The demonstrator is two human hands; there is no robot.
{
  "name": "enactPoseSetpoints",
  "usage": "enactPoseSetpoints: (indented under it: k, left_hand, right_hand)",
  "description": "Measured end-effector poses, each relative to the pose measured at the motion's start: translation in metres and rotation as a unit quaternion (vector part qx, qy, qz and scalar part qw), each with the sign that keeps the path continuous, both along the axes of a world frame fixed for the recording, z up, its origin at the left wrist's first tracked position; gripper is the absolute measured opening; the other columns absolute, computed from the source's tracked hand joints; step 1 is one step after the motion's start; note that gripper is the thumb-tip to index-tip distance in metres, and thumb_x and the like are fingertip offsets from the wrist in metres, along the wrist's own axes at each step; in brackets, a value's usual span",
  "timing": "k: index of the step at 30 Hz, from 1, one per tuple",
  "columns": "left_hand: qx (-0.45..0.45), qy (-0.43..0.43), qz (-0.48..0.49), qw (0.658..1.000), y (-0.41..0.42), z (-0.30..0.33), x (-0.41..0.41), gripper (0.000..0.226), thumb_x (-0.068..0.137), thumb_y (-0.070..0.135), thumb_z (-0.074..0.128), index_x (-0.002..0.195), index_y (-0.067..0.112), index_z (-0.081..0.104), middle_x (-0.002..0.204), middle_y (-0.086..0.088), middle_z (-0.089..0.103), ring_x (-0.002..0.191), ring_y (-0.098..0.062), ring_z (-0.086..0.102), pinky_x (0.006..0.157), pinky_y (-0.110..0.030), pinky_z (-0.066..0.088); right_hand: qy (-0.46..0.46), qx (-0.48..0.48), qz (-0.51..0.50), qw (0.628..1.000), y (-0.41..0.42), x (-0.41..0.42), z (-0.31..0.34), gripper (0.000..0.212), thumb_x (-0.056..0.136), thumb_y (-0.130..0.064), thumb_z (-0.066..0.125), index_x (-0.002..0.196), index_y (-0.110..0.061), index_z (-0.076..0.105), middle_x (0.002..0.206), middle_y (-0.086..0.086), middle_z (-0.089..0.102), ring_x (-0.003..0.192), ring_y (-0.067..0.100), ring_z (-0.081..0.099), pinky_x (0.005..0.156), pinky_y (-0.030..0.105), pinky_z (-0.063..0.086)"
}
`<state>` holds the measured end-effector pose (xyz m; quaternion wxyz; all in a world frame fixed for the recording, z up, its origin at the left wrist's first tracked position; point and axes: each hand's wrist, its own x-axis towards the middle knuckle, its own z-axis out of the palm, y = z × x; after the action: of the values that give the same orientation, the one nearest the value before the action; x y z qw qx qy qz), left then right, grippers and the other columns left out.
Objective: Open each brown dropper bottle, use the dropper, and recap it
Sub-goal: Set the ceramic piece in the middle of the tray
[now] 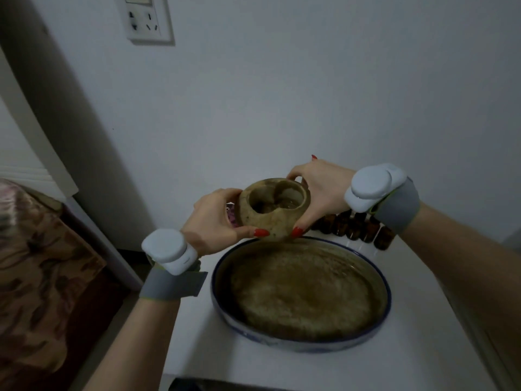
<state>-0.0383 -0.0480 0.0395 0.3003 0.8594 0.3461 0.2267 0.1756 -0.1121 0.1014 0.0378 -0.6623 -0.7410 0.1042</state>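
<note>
Both hands hold a round stone-coloured bowl (272,211) in the air above the far rim of a large dish. My left hand (214,218) grips its left side, and my right hand (318,190) grips its right side and far rim. The bowl tilts toward me and shows a hollow with a little liquid inside. Several brown dropper bottles (358,228) stand in a cluster on the white table behind the dish, partly hidden by my right wrist. Their tops are covered.
A wide shallow dish with a blue rim (386,280) and a brownish inside fills the middle of the small white table (423,348). A white wall rises close behind. A patterned bed cover (36,277) lies to the left. White sensors sit on both wrists.
</note>
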Motion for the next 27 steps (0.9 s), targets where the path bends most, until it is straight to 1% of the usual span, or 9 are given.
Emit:
enactPoseSetpoints:
  k: [2, 4, 6, 8, 9, 11, 17, 24, 27]
  left_hand:
    - [-0.015, -0.013, -0.019, 1.0, -0.014, -0.006, -0.007, 0.083, 0.046, 0.071, 0.069, 0.115, 0.025, 0.063, 0.1, 0.019, 0.061, 0.093, 0.016, 0.055, 0.081, 0.0, 0.04]
    - [-0.019, -0.018, -0.017, 1.0, -0.025, -0.012, -0.013, 0.077, 0.046, 0.073, 0.068, 0.111, 0.033, 0.058, 0.097, 0.027, 0.054, 0.09, 0.027, 0.047, 0.073, 0.007, 0.036]
    - [-0.018, -0.004, -0.011, 1.0, -0.039, -0.02, -0.016, 0.077, 0.048, 0.074, 0.067, 0.114, 0.037, 0.056, 0.103, 0.026, 0.056, 0.096, 0.018, 0.05, 0.085, -0.002, 0.039]
    - [-0.028, 0.007, -0.007, 1.0, -0.043, -0.03, -0.016, 0.083, 0.052, 0.068, 0.072, 0.125, 0.03, 0.056, 0.118, 0.012, 0.06, 0.111, -0.002, 0.052, 0.103, -0.028, 0.042]
    - [-0.037, 0.007, -0.006, 0.999, -0.047, -0.033, -0.016, 0.085, 0.054, 0.064, 0.075, 0.128, 0.026, 0.056, 0.123, 0.007, 0.06, 0.117, -0.011, 0.052, 0.107, -0.037, 0.041]
    - [-0.048, 0.011, -0.009, 0.999, -0.052, -0.038, -0.017, 0.085, 0.056, 0.06, 0.081, 0.129, 0.024, 0.055, 0.126, 0.002, 0.06, 0.12, -0.017, 0.052, 0.108, -0.045, 0.04]
    - [-0.029, 0.076, -0.018, 0.997, -0.058, -0.051, -0.015, 0.091, 0.049, 0.079, 0.065, 0.126, 0.031, 0.055, 0.121, 0.006, 0.063, 0.118, -0.019, 0.053, 0.109, -0.049, 0.035]
    - [-0.027, 0.13, -0.015, 0.991, -0.057, -0.067, -0.01, 0.081, 0.062, 0.068, 0.072, 0.13, 0.031, 0.049, 0.125, 0.007, 0.057, 0.119, -0.018, 0.046, 0.114, -0.046, 0.022]
    - [-0.032, 0.142, -0.012, 0.989, -0.055, -0.069, -0.008, 0.082, 0.063, 0.069, 0.072, 0.132, 0.031, 0.048, 0.127, 0.007, 0.056, 0.121, -0.018, 0.045, 0.115, -0.046, 0.021]
  right_hand:
    - [-0.01, -0.009, 0.0, 1.0, -0.014, -0.008, -0.005, 0.082, 0.057, -0.057, 0.084, 0.117, -0.007, 0.058, 0.102, 0.005, 0.068, 0.09, 0.02, 0.064, 0.082, 0.035, 0.055]
    - [-0.004, -0.013, -0.003, 1.0, -0.026, -0.012, -0.011, 0.081, 0.057, -0.056, 0.084, 0.116, -0.007, 0.058, 0.104, 0.006, 0.068, 0.091, 0.02, 0.063, 0.083, 0.034, 0.054]
    - [0.011, -0.021, -0.005, 1.0, -0.041, -0.016, -0.017, 0.079, 0.058, -0.055, 0.084, 0.116, -0.008, 0.057, 0.105, 0.006, 0.067, 0.092, 0.02, 0.063, 0.083, 0.035, 0.055]
    - [0.01, -0.026, -0.01, 1.0, -0.048, -0.016, -0.023, 0.079, 0.059, -0.056, 0.084, 0.117, -0.009, 0.056, 0.106, 0.005, 0.066, 0.094, 0.02, 0.062, 0.085, 0.035, 0.054]
    - [0.005, -0.028, -0.013, 1.0, -0.053, -0.017, -0.026, 0.08, 0.059, -0.057, 0.083, 0.118, -0.009, 0.056, 0.107, 0.005, 0.066, 0.095, 0.019, 0.062, 0.086, 0.035, 0.053]
    - [-0.001, -0.031, -0.017, 0.999, -0.06, -0.017, -0.034, 0.082, 0.059, -0.058, 0.082, 0.119, -0.01, 0.054, 0.109, 0.004, 0.064, 0.097, 0.019, 0.06, 0.087, 0.034, 0.053]
    - [0.02, -0.04, -0.03, 0.999, -0.074, -0.012, -0.058, 0.084, 0.06, -0.058, 0.082, 0.123, -0.011, 0.052, 0.112, 0.003, 0.061, 0.099, 0.017, 0.058, 0.089, 0.034, 0.053]
    - [0.032, -0.068, -0.052, 0.996, -0.081, -0.008, -0.081, 0.09, 0.058, -0.061, 0.081, 0.128, -0.015, 0.047, 0.119, 0.002, 0.057, 0.107, 0.017, 0.052, 0.094, 0.037, 0.05]
    - [0.032, -0.073, -0.055, 0.995, -0.08, -0.007, -0.081, 0.09, 0.059, -0.06, 0.081, 0.128, -0.014, 0.047, 0.119, 0.002, 0.057, 0.107, 0.018, 0.053, 0.094, 0.037, 0.051]
